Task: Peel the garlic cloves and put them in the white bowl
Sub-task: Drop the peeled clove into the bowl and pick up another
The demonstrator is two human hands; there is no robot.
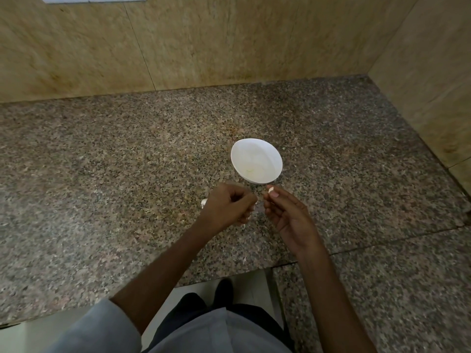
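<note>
We look down on a speckled granite counter [127,161] where the white bowl [267,154] stands upright, a little right of the middle, with a faint greenish fleck [249,170] on its floor. Our two hands hang over the counter at 6 o'clock from the bowl, near each other but not touching. The right hand [288,215] is turned palm up, and its thumb and forefinger pinch a small pale garlic clove [270,190] at their tips. The clove is held just beside the bowl's near rim, at about 5 o'clock from the bowl's middle and outside it, while the other fingers curl loosely below. The left hand [228,206] shows us its back, with all fingers curled inward towards the right hand; we cannot tell whether they hold anything. At 9 o'clock from that hand a small white garlic piece [204,203] lies on the stone, partly hidden by the knuckles. A few thin skin flakes [244,260] lie on the counter at 6 o'clock from the hands. Tan marble walls [204,42] close the counter at 12 and 3 o'clock, and a light grey sleeve [102,327] shows at 7 o'clock
</note>
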